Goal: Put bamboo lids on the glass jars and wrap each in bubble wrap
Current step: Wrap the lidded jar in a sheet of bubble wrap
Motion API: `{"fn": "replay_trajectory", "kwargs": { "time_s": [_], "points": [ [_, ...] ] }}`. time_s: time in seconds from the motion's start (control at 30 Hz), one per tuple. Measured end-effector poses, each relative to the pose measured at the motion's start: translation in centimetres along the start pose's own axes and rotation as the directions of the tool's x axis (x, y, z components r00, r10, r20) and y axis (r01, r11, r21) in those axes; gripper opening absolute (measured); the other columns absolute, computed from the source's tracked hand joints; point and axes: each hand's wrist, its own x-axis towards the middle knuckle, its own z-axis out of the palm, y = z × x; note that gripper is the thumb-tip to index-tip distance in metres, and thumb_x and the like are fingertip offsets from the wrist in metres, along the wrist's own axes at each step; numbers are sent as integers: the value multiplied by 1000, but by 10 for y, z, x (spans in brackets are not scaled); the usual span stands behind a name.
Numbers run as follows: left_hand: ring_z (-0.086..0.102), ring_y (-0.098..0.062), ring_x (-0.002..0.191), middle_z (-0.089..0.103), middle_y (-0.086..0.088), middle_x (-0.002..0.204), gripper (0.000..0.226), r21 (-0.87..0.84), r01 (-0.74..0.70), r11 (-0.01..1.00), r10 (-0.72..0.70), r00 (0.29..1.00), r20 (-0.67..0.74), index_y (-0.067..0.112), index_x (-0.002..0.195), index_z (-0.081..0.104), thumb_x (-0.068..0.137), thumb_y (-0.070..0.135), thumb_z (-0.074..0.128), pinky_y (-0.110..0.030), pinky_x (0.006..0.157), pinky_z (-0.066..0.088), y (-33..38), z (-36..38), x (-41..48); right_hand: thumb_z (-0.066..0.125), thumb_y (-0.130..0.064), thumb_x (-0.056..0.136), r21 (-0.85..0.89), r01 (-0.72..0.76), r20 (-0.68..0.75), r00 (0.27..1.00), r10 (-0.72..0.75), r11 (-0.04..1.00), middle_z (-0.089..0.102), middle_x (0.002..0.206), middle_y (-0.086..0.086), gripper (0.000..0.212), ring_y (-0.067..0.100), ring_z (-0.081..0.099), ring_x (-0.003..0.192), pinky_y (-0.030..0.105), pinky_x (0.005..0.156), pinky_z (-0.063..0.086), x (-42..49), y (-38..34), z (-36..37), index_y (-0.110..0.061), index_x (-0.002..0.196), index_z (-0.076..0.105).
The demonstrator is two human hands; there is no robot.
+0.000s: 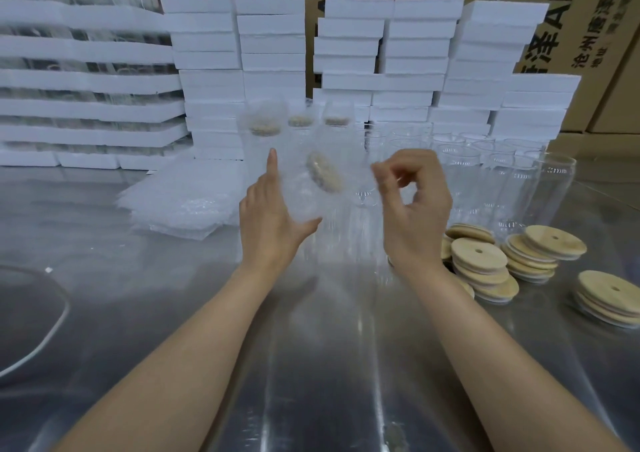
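Head view gives us a steel table (173, 313), with foam boxes (207, 70) stacked along its 12 o'clock edge. Bubble sheets (180, 202) lie at 10 o'clock, empty jars (519, 181) stand at 2, and loose lids (479, 255) pile at 3. At centre we hold a lidded jar (325, 174) in wrap (301, 195), tilted. Our left hand (268, 219) lies straight-fingered against its 9 o'clock side, thumb beneath. Our right hand (419, 209), fingers curled, pinches the wrap's 3 o'clock edge.

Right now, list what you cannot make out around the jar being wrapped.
Head view, jar: motion blur and bubble wrap hide its outline and lid seating.
Head view, right hand: blur hides whether its fingers pinch wrap.
Head view, curved white-rimmed object: cut off by the left edge.
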Motion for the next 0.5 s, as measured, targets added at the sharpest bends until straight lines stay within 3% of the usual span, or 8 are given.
{"fn": "replay_trajectory", "kwargs": {
  "time_s": [0.1,0.17,0.27,0.33,0.4,0.5],
  "points": [
    [48,2,120,47,-1,135,103,-443,237,865,-167,967,190,35,135,18,61,37,89,-26,100,39,-1,-1,-1,52,-17,98,78,-281,-55,957,286,957,52,96,-6,2,-1,50,84,13,77,39,-2,7,0,-19,99,51],
    [55,9,109,54,5,124,84,-606,324,727,-190,942,275,25,125,33,62,34,88,-30,102,45,1,-2,1,53,-20,99,52,-483,105,873,476,874,54,110,-5,16,-8,50,92,7,79,39,-7,16,3,-17,115,51],
    [62,-19,113,62,-11,122,82,-739,392,549,-163,917,365,7,127,48,59,37,82,-47,103,45,10,-4,4,59,-27,96,-83,-603,446,690,571,793,46,134,-9,46,-2,45,120,12,100,35,-19,26,7,-23,138,41],
    [61,-30,114,63,-17,122,72,-793,412,449,-93,904,417,4,126,53,63,31,78,-50,102,45,13,-5,4,59,-31,95,-83,-628,560,613,558,774,41,137,-18,56,-5,37,127,17,106,29,-24,28,9,-24,146,36],
    [63,-31,111,67,-15,117,54,-804,456,383,-26,875,484,6,121,59,70,19,74,-47,99,47,12,-5,3,59,-30,96,-44,-636,573,616,541,771,43,139,-19,53,-5,39,128,18,106,31,-26,28,9,-21,144,39],
    [62,-30,113,66,-16,119,57,-795,501,341,-21,850,527,0,126,52,73,13,69,-40,98,48,13,-1,3,55,-17,98,45,-653,509,666,546,756,57,130,-5,33,7,53,120,26,104,41,-25,29,10,-17,130,49]
  ]
}}
